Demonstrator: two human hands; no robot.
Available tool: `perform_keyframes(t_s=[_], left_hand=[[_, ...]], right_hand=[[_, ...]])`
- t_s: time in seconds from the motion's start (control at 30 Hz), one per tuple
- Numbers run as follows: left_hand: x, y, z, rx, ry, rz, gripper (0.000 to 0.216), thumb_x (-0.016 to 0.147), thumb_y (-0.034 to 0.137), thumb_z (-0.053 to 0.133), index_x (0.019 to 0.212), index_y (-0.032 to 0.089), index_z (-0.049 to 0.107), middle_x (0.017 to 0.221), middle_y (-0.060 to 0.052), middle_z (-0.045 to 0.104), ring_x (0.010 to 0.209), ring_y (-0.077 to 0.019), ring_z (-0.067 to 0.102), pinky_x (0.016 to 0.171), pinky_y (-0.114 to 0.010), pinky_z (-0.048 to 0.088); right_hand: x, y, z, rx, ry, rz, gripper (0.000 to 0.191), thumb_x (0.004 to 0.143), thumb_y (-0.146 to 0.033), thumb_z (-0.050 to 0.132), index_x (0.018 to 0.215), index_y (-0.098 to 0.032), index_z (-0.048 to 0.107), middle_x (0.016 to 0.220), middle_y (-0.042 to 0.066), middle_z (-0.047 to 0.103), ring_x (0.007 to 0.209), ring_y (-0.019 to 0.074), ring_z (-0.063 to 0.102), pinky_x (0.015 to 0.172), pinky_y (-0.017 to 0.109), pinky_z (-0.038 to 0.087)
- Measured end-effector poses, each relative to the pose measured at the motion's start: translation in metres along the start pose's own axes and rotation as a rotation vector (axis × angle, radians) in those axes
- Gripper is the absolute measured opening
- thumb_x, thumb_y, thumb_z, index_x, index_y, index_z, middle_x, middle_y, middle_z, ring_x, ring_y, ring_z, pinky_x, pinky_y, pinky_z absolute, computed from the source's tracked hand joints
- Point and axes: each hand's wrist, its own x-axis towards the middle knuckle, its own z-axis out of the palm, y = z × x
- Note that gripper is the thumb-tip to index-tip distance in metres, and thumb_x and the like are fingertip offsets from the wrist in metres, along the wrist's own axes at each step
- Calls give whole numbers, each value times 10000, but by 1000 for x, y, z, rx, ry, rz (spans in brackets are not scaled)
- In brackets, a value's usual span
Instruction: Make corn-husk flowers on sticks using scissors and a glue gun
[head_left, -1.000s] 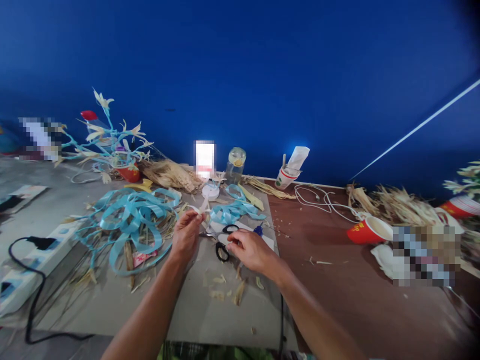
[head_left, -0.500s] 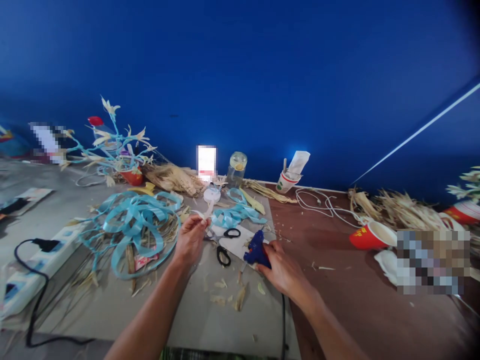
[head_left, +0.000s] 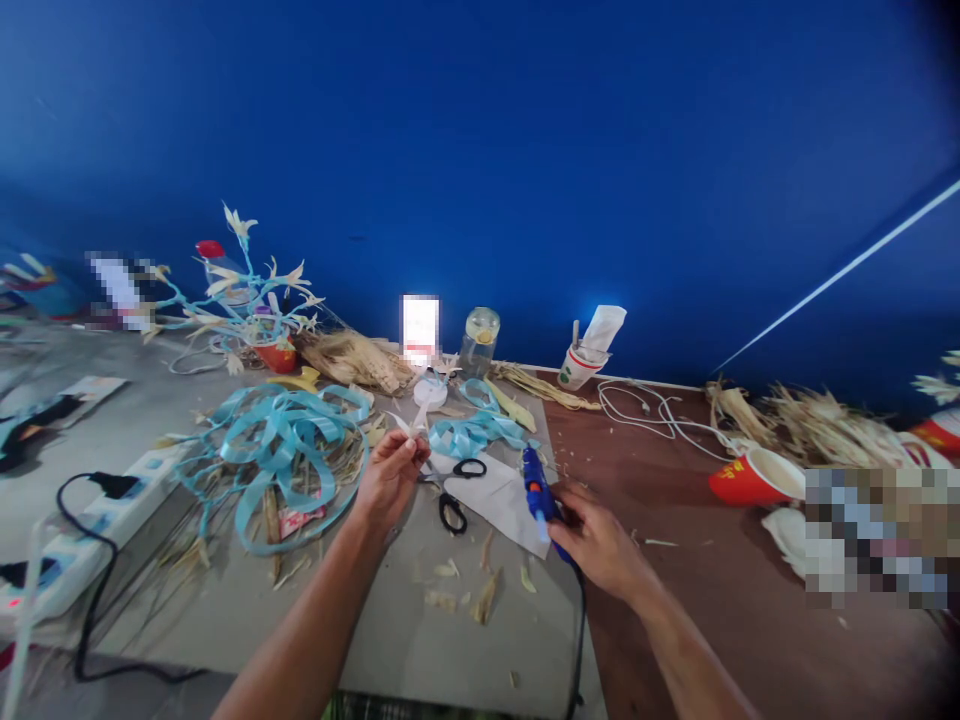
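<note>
Between the pinched fingertips of my left hand [head_left: 388, 478] is a pale husk flower [head_left: 417, 418], its thin petals pointing up. My right hand [head_left: 601, 537] is closed around the handle of a blue glue gun [head_left: 535, 482], which has a clear glue stick poking out of its rear. The gun's nozzle points away from me, above the right end of a white paper sheet [head_left: 504, 508]. Black-handled scissors [head_left: 453, 514] lie between my hands, partly on that sheet. Light-blue ribbon [head_left: 480, 432] is heaped just behind them.
A larger tangle of blue ribbon [head_left: 281, 440] lies left of my left hand, near a white power strip [head_left: 142, 505]. Blue-stemmed flowers stand in a red pot [head_left: 276, 356]. A glass jar [head_left: 480, 340] and a paper cup [head_left: 576, 370] line the wall. A red cup [head_left: 739, 480] lies tipped at right.
The glue gun has swung round in my right hand and shifted right, uncovering more of the white sheet. My left hand stays in place with the husk flower. The view has shifted slightly left.
</note>
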Motion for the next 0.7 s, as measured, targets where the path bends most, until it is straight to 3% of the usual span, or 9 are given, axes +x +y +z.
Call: perform_keyframes(t_s=[0.1, 0.23, 0.4, 0.7], left_hand=[[0, -1, -1, -2, -11, -14, 160, 602, 174, 774, 698, 192, 648, 695, 6, 636, 696, -112, 584, 730, -280, 433], [1, -2, -1, -3, -13, -34, 170, 593, 171, 776, 704, 193, 649, 695, 7, 636, 683, -113, 582, 727, -285, 433], [-1, -2, 1, 9, 12, -36, 176, 583, 179, 784, 695, 181, 649, 675, 6, 637, 657, -107, 577, 697, -269, 434], [0, -2, -1, 23, 1, -32, 136, 639, 192, 753, 718, 182, 642, 664, 15, 623, 656, -102, 568, 714, -273, 426]], right_hand=[[-4, -16, -4, 473, -207, -47, 406, 845, -463, 481, 1066, -142, 593, 743, 50, 602, 641, 161, 554, 610, 291, 439], [7, -43, 13, 799, -334, -128, 462, 823, -528, 517, 1057, -140, 608, 740, 51, 597, 571, 116, 498, 523, 247, 386], [34, -56, 42, 829, -271, -172, 413, 841, -507, 511, 967, -140, 653, 579, 1, 522, 509, 97, 455, 501, 231, 347], [42, -58, 53, 877, -248, -166, 458, 792, -555, 551, 979, -146, 639, 707, 32, 570, 527, 93, 463, 502, 239, 363]])
